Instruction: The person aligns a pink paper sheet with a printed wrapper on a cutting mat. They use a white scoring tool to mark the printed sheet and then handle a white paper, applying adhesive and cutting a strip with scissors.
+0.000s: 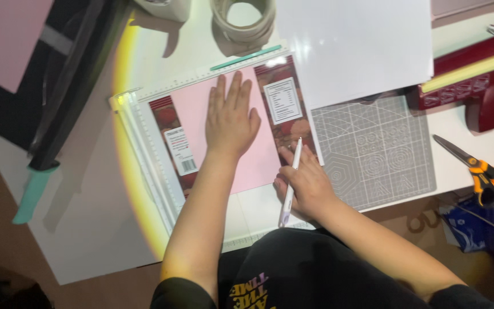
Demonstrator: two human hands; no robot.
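On the white scoring board (pixel 144 149), the left hand (pixel 230 117) lies flat with fingers spread, pressing a pink sheet (pixel 195 109) down so it cannot slide. The sheet rests over a dark red printed wrapper (pixel 284 114) whose ends show on either side of it, the upper edges set against the board's ruled top rail (pixel 201 73), apparently to keep everything square. The right hand (pixel 307 186) is closed around a slim white stylus (pixel 290 180), its tip pointing at the wrapper's right portion beside the pink sheet's edge. Just right lies a grey cutting mat (pixel 373 154), half covered by a white paper sheet (pixel 353 43). Orange-handled scissors (pixel 484 171) sit well apart at the right; a tape roll (pixel 243 17) stands above the board
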